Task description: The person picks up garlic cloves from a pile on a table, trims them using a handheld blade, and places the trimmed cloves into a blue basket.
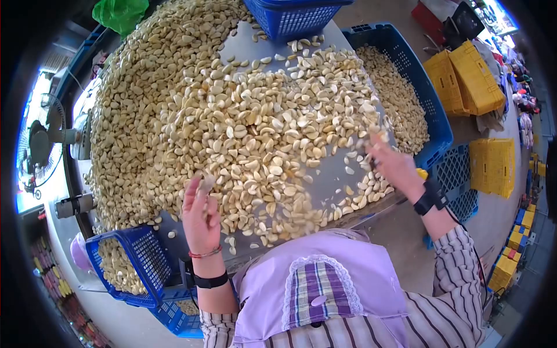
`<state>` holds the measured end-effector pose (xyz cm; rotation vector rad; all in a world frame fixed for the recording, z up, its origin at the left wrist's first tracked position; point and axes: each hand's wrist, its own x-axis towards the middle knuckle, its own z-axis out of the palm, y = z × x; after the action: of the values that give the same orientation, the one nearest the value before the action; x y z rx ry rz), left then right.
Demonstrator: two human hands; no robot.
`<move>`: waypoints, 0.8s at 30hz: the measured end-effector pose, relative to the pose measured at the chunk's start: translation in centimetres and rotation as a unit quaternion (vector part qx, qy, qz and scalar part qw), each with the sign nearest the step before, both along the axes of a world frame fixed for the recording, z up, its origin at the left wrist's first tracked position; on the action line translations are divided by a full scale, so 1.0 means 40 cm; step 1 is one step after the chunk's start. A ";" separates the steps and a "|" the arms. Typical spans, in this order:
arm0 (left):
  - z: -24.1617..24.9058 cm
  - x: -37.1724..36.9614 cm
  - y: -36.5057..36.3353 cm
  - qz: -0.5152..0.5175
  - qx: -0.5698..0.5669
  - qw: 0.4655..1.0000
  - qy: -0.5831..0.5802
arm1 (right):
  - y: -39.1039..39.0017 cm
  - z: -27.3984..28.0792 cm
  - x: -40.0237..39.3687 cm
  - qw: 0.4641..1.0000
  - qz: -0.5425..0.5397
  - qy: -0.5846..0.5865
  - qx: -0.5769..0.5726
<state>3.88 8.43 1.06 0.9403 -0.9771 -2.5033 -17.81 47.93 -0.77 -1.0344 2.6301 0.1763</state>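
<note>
Pale, split nut-like pieces (pixel 243 116) cover most of a grey metal table (pixel 331 180). At the pile's near left edge, my left hand (pixel 201 214) is closed, thumb and fingers pinched on a pale piece at the fingertips. My right hand (pixel 391 162) reaches over the right side of the table among pieces, its fingers smeared by motion, so what it holds is unclear. Some pieces near the table's front edge are blurred as they move.
A large blue crate (pixel 438 116) of pieces stands at the right edge. A blue basket (pixel 154 261) with pieces is at the lower left, another blue basket (pixel 290 20) at the top. Yellow crates (pixel 476 78) lie right; a fan (pixel 43 142) stands left.
</note>
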 end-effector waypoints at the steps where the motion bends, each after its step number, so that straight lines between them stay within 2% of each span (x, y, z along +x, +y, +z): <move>1: 0.004 -0.024 0.022 -0.003 0.000 1.000 -0.001 | 0.032 -0.007 -0.018 1.000 -0.003 -0.001 0.000; 2: 0.007 -0.046 0.043 -0.065 -0.150 0.982 -0.096 | 0.063 -0.012 -0.033 0.997 -0.050 0.040 -0.050; 3: 0.007 -0.071 0.061 -0.123 -0.294 0.929 -0.187 | 0.077 -0.015 -0.040 0.987 -0.096 0.082 -0.098; 4: 0.001 -0.112 0.080 -0.123 -0.294 0.929 -0.188 | 0.053 0.016 -0.036 0.977 -0.156 0.057 -0.131; 5: -0.012 -0.154 0.099 -0.182 -0.524 0.826 -0.098 | 0.033 0.023 -0.030 0.977 -0.157 0.056 -0.132; 6: -0.024 -0.174 0.113 -0.230 -0.713 0.662 0.000 | 0.018 0.028 -0.020 0.960 -0.148 0.064 -0.228; 7: -0.045 -0.180 0.128 -0.234 -0.710 0.664 0.008 | 0.002 0.040 -0.009 0.934 -0.139 0.077 -0.319; 8: -0.070 -0.194 0.149 -0.299 -0.714 0.630 -0.059 | -0.038 0.065 0.017 0.884 -0.250 -0.035 -0.395; 9: -0.083 -0.211 0.169 -0.361 -0.713 0.588 -0.124 | -0.073 0.086 0.040 0.859 -0.281 -0.086 -0.419; 10: -0.084 -0.221 0.172 -0.354 -0.719 0.584 -0.127 | -0.097 0.094 0.059 0.850 -0.248 -0.083 -0.456; 11: -0.089 -0.230 0.171 -0.359 -0.720 0.584 -0.114 | -0.113 0.097 0.079 0.822 -0.261 -0.138 -0.487; 12: -0.096 -0.234 0.168 -0.352 -0.682 0.634 -0.096 | -0.136 0.125 0.099 0.822 -0.270 -0.181 -0.467; 14: -0.097 -0.224 0.162 -0.359 -0.554 0.747 -0.080 | -0.170 0.143 0.137 0.756 -0.275 -0.309 -0.508; 15: -0.077 -0.221 0.161 -0.361 -0.556 0.744 -0.083 | -0.186 0.145 0.151 0.753 -0.276 -0.311 -0.510; 16: -0.045 -0.216 0.161 -0.353 -0.358 0.856 -0.120 | -0.203 0.145 0.164 0.718 -0.299 -0.388 -0.494; 17: -0.015 -0.209 0.163 -0.322 -0.142 0.924 -0.152 | -0.221 0.141 0.176 0.678 -0.319 -0.463 -0.474; 19: 0.016 -0.197 0.182 -0.290 -0.116 0.940 -0.139 | -0.250 0.133 0.193 0.671 -0.305 -0.486 -0.470; 21: 0.032 -0.185 0.196 -0.212 -0.059 0.967 -0.126 | -0.283 0.131 0.210 0.695 -0.239 -0.467 -0.492; 22: 0.043 -0.176 0.200 -0.205 -0.051 0.972 -0.107 | -0.302 0.093 0.222 0.742 -0.179 -0.395 -0.511; 23: 0.053 -0.168 0.205 -0.204 -0.051 0.972 -0.105 | -0.303 0.079 0.232 0.743 -0.178 -0.393 -0.512; 24: 0.061 -0.162 0.213 -0.222 -0.139 0.958 -0.116 | -0.311 0.088 0.234 0.757 -0.169 -0.400 -0.489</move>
<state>-2.62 16.96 3.50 1.0289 -1.7354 -2.5273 -8.47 35.49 2.74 -0.5735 1.9044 -1.5056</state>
